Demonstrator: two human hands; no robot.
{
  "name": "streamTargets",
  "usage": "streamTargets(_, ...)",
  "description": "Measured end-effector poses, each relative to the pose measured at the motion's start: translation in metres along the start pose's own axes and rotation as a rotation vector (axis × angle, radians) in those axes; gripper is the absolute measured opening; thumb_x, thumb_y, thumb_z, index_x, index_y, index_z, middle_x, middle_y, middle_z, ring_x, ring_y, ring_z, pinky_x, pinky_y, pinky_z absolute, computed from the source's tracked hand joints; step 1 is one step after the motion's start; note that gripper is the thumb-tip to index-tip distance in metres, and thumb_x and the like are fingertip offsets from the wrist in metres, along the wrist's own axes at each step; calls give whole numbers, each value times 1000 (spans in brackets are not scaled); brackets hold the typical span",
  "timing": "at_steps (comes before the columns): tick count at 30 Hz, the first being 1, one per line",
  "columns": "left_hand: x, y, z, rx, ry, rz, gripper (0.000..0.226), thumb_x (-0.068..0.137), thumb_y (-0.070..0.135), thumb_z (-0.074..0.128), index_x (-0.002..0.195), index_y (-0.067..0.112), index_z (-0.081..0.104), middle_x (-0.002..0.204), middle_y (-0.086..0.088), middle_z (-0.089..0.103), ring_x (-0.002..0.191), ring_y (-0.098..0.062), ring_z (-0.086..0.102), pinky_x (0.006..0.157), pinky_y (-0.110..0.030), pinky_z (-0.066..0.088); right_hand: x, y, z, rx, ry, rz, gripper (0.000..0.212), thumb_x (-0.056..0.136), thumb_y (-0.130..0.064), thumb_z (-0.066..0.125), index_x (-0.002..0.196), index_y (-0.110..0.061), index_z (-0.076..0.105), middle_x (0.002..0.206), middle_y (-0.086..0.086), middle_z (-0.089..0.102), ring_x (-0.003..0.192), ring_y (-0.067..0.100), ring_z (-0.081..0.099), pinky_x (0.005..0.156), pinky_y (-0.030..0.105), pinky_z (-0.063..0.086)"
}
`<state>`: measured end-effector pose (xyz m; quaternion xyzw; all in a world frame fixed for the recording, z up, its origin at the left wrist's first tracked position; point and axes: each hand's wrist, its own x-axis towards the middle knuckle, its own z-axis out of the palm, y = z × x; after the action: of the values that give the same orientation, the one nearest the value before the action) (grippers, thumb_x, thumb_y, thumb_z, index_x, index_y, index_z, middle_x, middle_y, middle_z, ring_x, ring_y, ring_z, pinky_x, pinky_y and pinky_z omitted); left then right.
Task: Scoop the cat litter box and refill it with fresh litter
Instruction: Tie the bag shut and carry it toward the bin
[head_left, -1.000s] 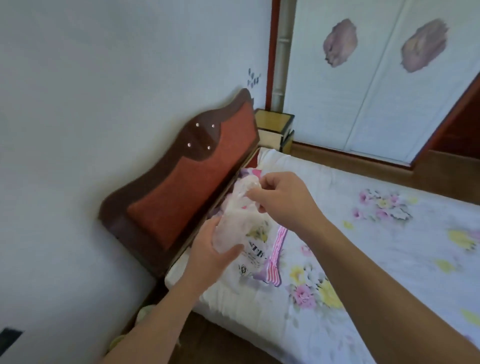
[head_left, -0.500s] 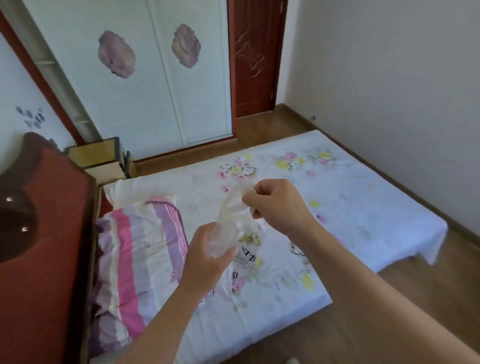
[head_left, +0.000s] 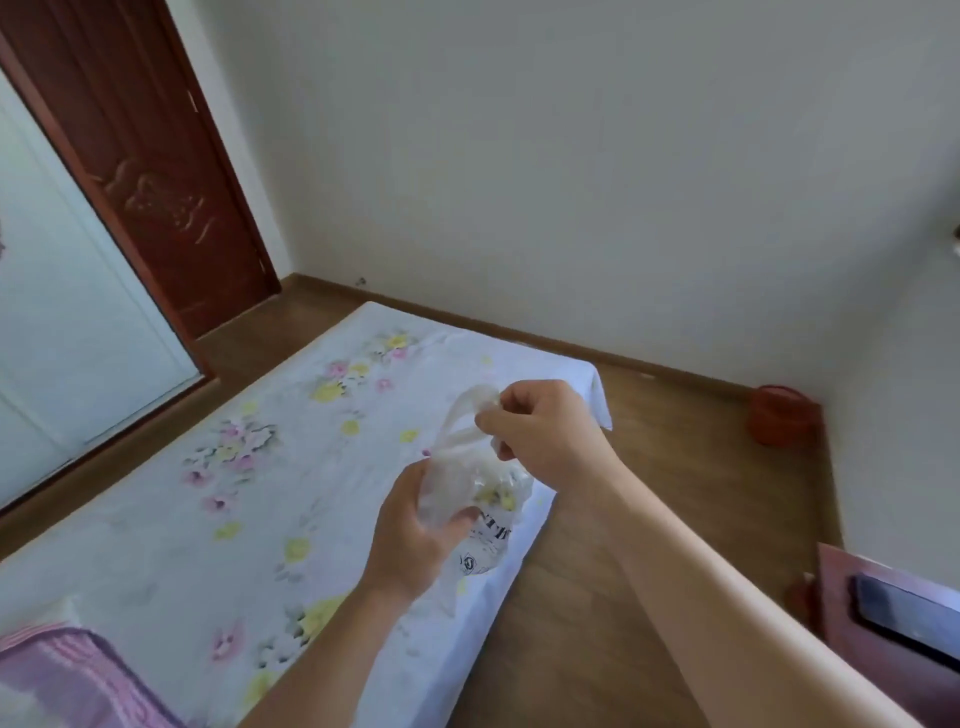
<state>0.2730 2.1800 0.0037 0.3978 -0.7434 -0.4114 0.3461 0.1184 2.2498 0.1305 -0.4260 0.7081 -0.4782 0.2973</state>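
A crumpled, see-through plastic bag (head_left: 460, 483) with black print on its lower part hangs between both hands, above the foot end of the bed. My left hand (head_left: 410, 540) grips the bag's bunched body from below. My right hand (head_left: 545, 436) pinches the bag's top edge, fingers curled. No litter box or scoop is in view.
A bed with a white flowered sheet (head_left: 218, 493) fills the left. A striped pink pillow (head_left: 67, 680) lies at the bottom left. Wooden floor (head_left: 654, 499) runs to the right, with a red bucket (head_left: 782, 415) in the corner. A dark red door (head_left: 156, 171) and a dark cabinet (head_left: 893, 623) flank the room.
My view has swung right, from the headboard and pillow to the bed's foot end and the far corner. Both hands keep hold of the plastic bag.
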Motion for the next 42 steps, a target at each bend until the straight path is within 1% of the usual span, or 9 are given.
streamTargets(5, 28, 38, 80, -26, -156, 100, 43, 73, 19, 85, 104, 30, 57, 99, 12, 64, 93, 0, 60, 74, -9, 43, -6, 26, -81, 21, 159, 49, 36, 82, -18, 65, 53, -17, 44, 54, 1, 57, 55, 16, 51, 42, 21, 33)
streamTargets(8, 42, 55, 123, -30, -256, 179, 42, 75, 21, 84, 105, 28, 55, 100, 12, 62, 94, 3, 57, 74, -8, 42, -11, 40, -118, 11, 275, 71, 29, 82, -19, 66, 62, -5, 51, 63, 12, 65, 52, 13, 49, 43, 19, 34)
streamTargets(11, 54, 69, 158, -35, -354, 231, 46, 76, 27, 82, 111, 30, 53, 102, 18, 60, 98, 6, 56, 76, -5, 43, -15, 55, -145, 18, 376, 118, 27, 81, -20, 66, 75, 6, 59, 66, 12, 68, 54, 12, 52, 45, 21, 38)
streamTargets(15, 74, 78, 193, -60, -494, 263, 49, 78, 32, 80, 114, 36, 48, 106, 25, 56, 101, 11, 55, 76, -3, 43, -14, 66, -167, 23, 525, 163, 23, 82, -21, 66, 74, 1, 63, 68, 11, 69, 58, 14, 58, 56, 27, 48)
streamTargets(20, 102, 84, 215, -85, -659, 290, 53, 78, 39, 78, 117, 39, 41, 105, 32, 49, 96, 12, 54, 69, 0, 40, -3, 70, -175, 34, 698, 207, 25, 85, -19, 67, 61, -12, 60, 61, 5, 64, 59, 15, 59, 51, 22, 45)
streamTargets(24, 134, 80, 230, -111, -730, 329, 54, 78, 38, 79, 117, 40, 42, 106, 30, 51, 100, 6, 54, 75, -7, 39, 21, 76, -177, 38, 797, 224, 22, 84, -18, 67, 69, -3, 65, 67, 13, 68, 61, 17, 61, 64, 32, 57)
streamTargets(31, 188, 72, 266, -104, -796, 338, 57, 76, 47, 79, 118, 43, 40, 106, 33, 50, 97, 7, 55, 72, -8, 40, 73, 100, -197, 18, 865, 279, 24, 86, -18, 67, 68, -2, 65, 69, 17, 67, 59, 14, 58, 53, 16, 45)
streamTargets(35, 226, 72, 306, -101, -827, 318, 58, 74, 50, 78, 118, 42, 40, 108, 31, 51, 99, 2, 56, 76, -13, 44, 114, 124, -227, 22, 869, 289, 26, 86, -19, 67, 61, -13, 62, 64, 9, 64, 59, 15, 59, 54, 19, 45)
streamTargets(42, 307, 90, 405, -47, -824, 306, 61, 76, 50, 77, 122, 43, 38, 116, 19, 54, 103, -4, 57, 86, -25, 53, 198, 172, -316, 22, 853, 282, 21, 86, -19, 69, 67, -9, 66, 66, 9, 66, 60, 15, 60, 62, 28, 52)
